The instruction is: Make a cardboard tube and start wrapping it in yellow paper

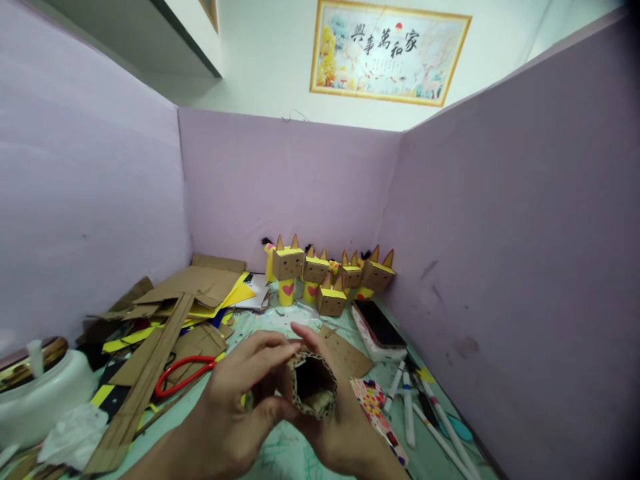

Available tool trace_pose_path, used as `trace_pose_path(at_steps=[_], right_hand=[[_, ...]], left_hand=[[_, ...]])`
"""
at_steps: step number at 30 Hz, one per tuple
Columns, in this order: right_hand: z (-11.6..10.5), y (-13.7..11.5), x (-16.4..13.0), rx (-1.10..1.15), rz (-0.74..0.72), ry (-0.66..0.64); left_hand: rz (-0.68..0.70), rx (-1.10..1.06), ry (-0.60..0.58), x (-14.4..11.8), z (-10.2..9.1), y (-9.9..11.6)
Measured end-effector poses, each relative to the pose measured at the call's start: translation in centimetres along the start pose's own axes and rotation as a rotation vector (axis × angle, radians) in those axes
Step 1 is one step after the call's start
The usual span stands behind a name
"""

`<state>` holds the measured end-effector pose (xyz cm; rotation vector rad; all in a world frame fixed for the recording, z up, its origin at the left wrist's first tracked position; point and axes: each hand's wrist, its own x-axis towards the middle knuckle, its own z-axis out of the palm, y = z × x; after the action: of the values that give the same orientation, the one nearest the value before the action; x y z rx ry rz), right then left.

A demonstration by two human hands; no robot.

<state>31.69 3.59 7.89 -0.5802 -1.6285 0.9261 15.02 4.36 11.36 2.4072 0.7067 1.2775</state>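
Observation:
Both my hands hold a rolled tube of corrugated cardboard (pixel 314 385) low in the middle of the view, its open end facing me. My left hand (pixel 235 407) wraps the tube's left side, fingers curled over its top edge. My right hand (pixel 340 427) cups it from below and on the right, fingertips reaching up behind the tube's top rim. The tube hangs just above the green table top (pixel 280 453).
Several cardboard cat figures (pixel 330 277) stand at the back wall. Cardboard scraps (pixel 170 313) and red-handled scissors (pixel 183 373) lie at the left, a white jar (pixel 40 400) at far left. A phone (pixel 380 323) and several markers (pixel 425 413) lie at the right. Purple partition walls enclose the table.

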Motion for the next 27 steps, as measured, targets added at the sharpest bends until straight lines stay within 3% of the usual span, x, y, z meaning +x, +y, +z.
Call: trace_pose_path(at_steps=[8, 17, 21, 24, 25, 27], right_hand=[[1.2, 2.4, 0.3, 0.151, 0.026, 0.150], [-0.3, 1.1, 0.2, 0.116, 0.018, 0.105], [-0.8, 1.2, 0.6, 0.138, -0.002, 0.356], [-2.2, 1.3, 1.1, 0.386, 0.039, 0.550], [-2.8, 1.2, 1.3, 0.492, 0.074, 0.591], [-3.9, 1.2, 1.6, 0.648, 0.170, 0.633]], left_hand=[[-0.023, -0.086, 0.118, 0.9, 0.8, -0.1], [0.027, 0.026, 0.091, 1.0, 1.3, 0.3], [-0.022, 0.039, 0.112, 0.4, 1.2, -0.6], [-0.125, 0.188, 0.166, 0.3, 0.1, -2.2], [-0.191, 0.237, 0.137, 0.3, -0.3, -2.8], [-0.376, 0.239, -0.037, 0.2, -1.0, -3.6]])
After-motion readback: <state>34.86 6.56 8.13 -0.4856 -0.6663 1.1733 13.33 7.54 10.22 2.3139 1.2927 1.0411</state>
